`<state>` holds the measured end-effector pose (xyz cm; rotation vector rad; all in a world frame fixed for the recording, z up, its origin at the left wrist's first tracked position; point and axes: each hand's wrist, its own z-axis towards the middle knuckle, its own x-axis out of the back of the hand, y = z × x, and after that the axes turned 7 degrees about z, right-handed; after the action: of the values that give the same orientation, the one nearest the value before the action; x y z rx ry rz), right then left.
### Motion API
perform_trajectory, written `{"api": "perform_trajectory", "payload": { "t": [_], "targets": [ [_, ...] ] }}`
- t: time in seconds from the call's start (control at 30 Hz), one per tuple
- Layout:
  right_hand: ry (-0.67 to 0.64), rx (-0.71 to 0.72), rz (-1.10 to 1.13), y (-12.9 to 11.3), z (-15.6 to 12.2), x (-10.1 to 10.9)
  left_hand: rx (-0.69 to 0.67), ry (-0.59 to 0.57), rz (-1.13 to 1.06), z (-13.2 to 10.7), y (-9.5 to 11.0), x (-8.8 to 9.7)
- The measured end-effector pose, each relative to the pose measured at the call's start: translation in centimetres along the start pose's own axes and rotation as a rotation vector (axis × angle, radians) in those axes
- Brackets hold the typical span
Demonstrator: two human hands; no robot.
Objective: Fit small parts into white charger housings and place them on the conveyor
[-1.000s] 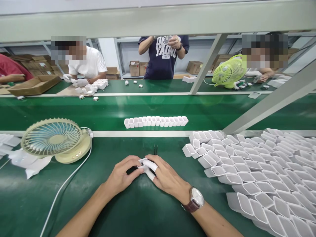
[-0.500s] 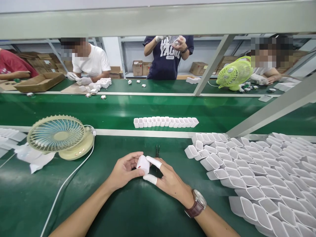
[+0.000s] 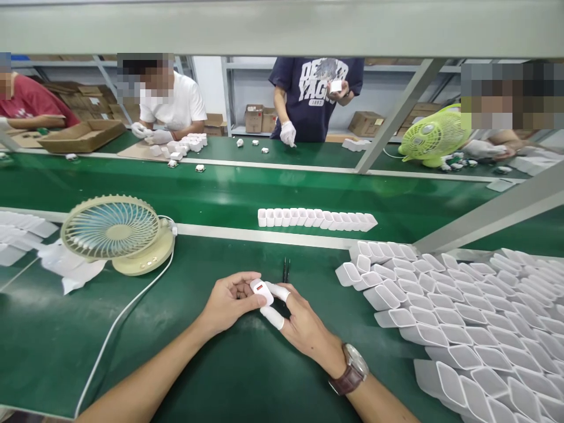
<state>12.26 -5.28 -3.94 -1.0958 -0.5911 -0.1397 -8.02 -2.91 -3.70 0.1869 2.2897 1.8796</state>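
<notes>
- Head view: we hold a small white plug [image 3: 261, 290] between both hands, just above the green table [image 3: 247, 376].
- Our left hand [image 3: 231, 301] pinches it from the left; our right hand [image 3: 304, 326] pinches it with two white-capped fingertips [image 3: 271, 317].
- We judge this an inspection step; the red mark on its face may be a port.
- Next move calls for a firm hold while turning.
- Tweezers [image 3: 286, 271] lie just beyond; white trays [image 3: 445, 329] crowd the right; a fan [image 3: 115, 234] stands left.

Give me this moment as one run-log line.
left hand: holding white part | right hand: pinching same white part | tweezers: on green mat, untouched | white trays: stacked to the right
</notes>
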Motion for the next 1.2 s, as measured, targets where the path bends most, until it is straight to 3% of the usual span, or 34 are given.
{"api": "perform_trajectory", "payload": {
  "t": [0.2, 0.47, 0.6, 0.77, 1.03, 1.2],
  "targets": [
    [-0.009, 0.006, -0.038, -0.1, 0.0, 0.0, 0.001, -0.025, -0.001, 0.1, 0.0, 0.2],
    [-0.01, 0.116, -0.2, 0.1, 0.1, -0.4, -0.09, -0.111, 0.104, 0.5, -0.3, 0.7],
    [-0.024, 0.201, -0.28, 0.4, 0.7, 0.6, -0.238, 0.023, 0.238, 0.9, -0.8, 1.0],
    [0.076, 0.176, -0.397, 2.4, 1.2, 2.5, -0.451, 0.233, 0.475, 1.4, -0.7, 2.1],
    [0.127, 0.131, -0.416, 3.4, 1.3, 2.3, -0.559, 0.313, 0.614, 1.8, 0.2, 1.8],
    [0.14, 0.198, -0.373, 2.6, 1.2, 2.3, -0.536, 0.293, 0.671, 4.9, 1.1, 1.6]
  ]
}}
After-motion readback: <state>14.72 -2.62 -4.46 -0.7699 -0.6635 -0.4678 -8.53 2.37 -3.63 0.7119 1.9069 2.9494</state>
